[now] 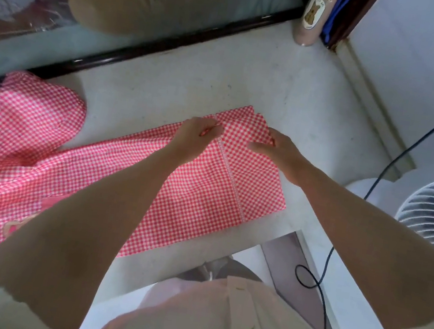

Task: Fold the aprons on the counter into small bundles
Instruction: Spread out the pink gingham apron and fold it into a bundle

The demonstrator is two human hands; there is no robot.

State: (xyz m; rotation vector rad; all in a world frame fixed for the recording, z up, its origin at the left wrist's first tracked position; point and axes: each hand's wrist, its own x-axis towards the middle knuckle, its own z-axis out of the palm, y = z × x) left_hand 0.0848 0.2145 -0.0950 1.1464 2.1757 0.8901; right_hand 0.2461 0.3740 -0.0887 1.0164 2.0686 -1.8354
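Apron stretches diagonally, folded end far right

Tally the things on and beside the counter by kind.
Red-and-white checked cloth aprons: 2, overlapping, split unsure
Beige cylindrical tumbler with dog sticker: 1
White slatted plastic fan: 1
Black cable: 1
Total: 5

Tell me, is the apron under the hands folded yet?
Partly. The gingham apron is doubled over at its right end; the rest lies spread.
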